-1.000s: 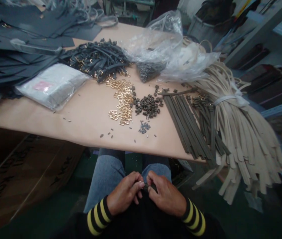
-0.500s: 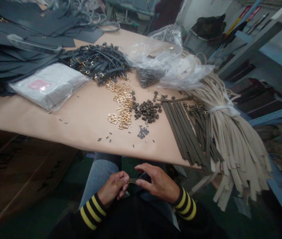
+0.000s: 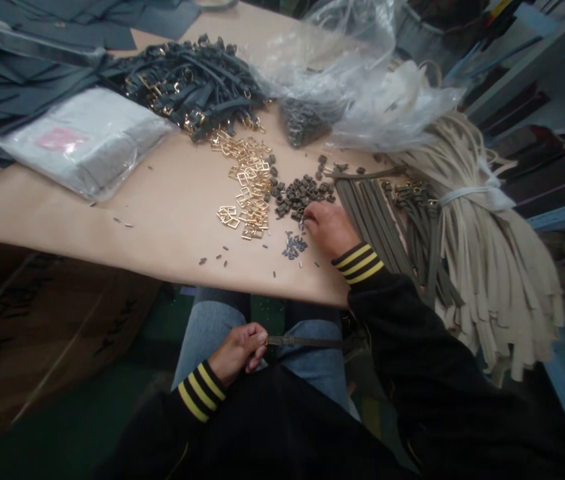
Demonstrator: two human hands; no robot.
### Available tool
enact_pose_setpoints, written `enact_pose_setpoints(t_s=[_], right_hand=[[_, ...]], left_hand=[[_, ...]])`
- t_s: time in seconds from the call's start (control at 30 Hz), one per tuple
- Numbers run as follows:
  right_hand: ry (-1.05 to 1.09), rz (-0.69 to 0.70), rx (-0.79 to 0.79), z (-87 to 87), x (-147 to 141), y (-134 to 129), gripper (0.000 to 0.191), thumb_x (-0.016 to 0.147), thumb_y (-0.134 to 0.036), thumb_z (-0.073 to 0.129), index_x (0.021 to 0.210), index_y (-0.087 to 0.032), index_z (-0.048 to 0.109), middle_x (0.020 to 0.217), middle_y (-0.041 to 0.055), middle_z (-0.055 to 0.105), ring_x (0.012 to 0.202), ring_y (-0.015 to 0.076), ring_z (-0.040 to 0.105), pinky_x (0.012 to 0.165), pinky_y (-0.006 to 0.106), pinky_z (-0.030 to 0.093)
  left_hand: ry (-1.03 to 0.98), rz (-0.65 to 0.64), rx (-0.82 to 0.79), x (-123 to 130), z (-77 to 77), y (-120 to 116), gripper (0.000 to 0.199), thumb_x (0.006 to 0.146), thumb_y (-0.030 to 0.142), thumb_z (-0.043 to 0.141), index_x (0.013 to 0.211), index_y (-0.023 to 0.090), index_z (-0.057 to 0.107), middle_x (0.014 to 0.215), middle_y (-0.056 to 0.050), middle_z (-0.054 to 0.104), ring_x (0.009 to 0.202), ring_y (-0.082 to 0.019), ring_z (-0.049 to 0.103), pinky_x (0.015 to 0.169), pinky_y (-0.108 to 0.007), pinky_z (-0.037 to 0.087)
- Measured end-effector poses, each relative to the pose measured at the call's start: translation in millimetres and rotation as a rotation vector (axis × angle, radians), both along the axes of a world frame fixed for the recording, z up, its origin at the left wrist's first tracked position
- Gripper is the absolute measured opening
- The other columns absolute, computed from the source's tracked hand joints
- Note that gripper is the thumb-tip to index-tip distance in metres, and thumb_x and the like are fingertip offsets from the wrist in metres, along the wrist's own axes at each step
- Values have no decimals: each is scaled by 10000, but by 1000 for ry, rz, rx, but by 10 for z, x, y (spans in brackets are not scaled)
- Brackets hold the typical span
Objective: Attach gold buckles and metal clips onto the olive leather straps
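Above my lap, my left hand (image 3: pixel 242 348) pinches the end of a narrow dark strap (image 3: pixel 307 342). A glint of gold metal shows at its fingertips, and the strap stretches out to the right with a loop around it. Over the table, my right hand (image 3: pixel 330 227) has its fingers drawn together at the near edge of a pile of dark strap loops (image 3: pixel 300 193). What lies between those fingertips is hidden. Just below them is a small heap of grey metal clips (image 3: pixel 294 245). Gold rectangular buckles (image 3: pixel 252 183) spread to the left of the loops.
Dark straps (image 3: pixel 372 213) lie side by side at the right, beside a tied bundle of beige strips (image 3: pixel 497 267) hanging over the table edge. Clear plastic bags (image 3: pixel 362 100), a pile of black buckled straps (image 3: pixel 197 87) and a wrapped white packet (image 3: pixel 87 140) lie farther back.
My right hand has left the strap near my left hand and moved up and right to the loops. My left hand still holds the strap. The view has tilted down.
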State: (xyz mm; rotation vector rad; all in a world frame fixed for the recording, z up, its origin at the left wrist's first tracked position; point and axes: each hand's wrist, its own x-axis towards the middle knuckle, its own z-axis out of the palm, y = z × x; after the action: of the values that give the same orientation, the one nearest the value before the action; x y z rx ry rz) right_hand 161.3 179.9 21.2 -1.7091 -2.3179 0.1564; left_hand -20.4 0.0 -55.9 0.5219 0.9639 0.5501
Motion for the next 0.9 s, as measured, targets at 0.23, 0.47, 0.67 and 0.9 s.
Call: enact_pose_setpoints(t_s=[0.23,0.47,0.67,0.9], right_hand=[[170,-105,-28,325,21,-506,127,788,-150,438,837,-109,547,698,68,611,690,197,604,664,331,446],[692,-23,-804,24,-45,-1641,93,812,-159,359,872,-132,425,680,35,596,536,114,614,485,214,486],[831,-53,-1009,-121,8,-1926,173,826,-174,329,981,-125,390,708,30,571,547,116,613,488,222,498],[587,341,-1204,43,-84,-2112,118,732,-68,477,829,-135,491,614,18,621,562,109,599,514,171,431]], left_hand=[[-11,7,3,22,9,0,332,641,418,612,647,145,423,432,89,433,301,-10,330,287,-125,224],[37,-5,73,74,104,-16,311,681,418,571,651,142,433,449,81,444,307,-13,345,295,-129,230],[68,-14,93,90,121,-45,314,678,427,569,657,146,431,444,86,437,305,-13,342,296,-130,234],[40,7,92,93,111,-70,309,680,415,575,662,149,419,449,88,427,309,-11,335,297,-124,228]])
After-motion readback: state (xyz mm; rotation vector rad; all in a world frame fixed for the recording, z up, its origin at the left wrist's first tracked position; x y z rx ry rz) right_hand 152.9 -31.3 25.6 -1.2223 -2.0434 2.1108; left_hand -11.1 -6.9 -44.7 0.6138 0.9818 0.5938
